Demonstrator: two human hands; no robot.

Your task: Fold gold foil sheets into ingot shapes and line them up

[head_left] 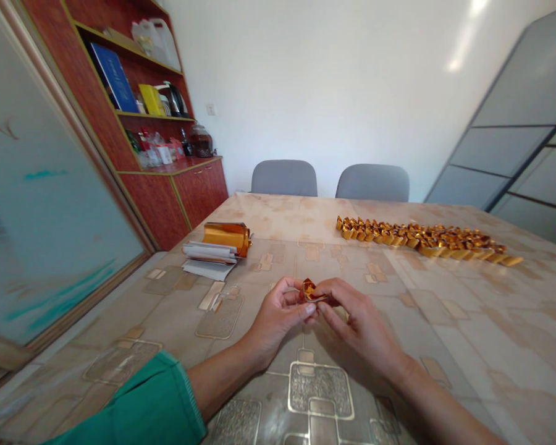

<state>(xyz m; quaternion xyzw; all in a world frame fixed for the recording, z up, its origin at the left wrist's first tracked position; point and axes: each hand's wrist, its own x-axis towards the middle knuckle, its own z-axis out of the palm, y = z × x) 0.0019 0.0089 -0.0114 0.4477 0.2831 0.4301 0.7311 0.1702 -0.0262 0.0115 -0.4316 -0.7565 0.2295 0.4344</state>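
Between my two hands is a small piece of shiny gold foil paper [308,289], partly folded, with a pale edge showing along its near side. My left hand [285,308] pinches it from the left, thumb in front and fingers behind. From the other side, my right hand [349,309] grips its right end between thumb and index finger. Fingers cover part of the paper, so its full shape is hidden. Both hands are just above the patterned tablecloth [278,395], near the middle of the table.
A stack of curled gold and white foil sheets [227,242] lies at the back left. Rows of folded gold foil pieces [421,238] stretch across the back right. Two grey chairs [283,177] stand behind the table, and a reddish shelf cabinet [180,191] is at the left.
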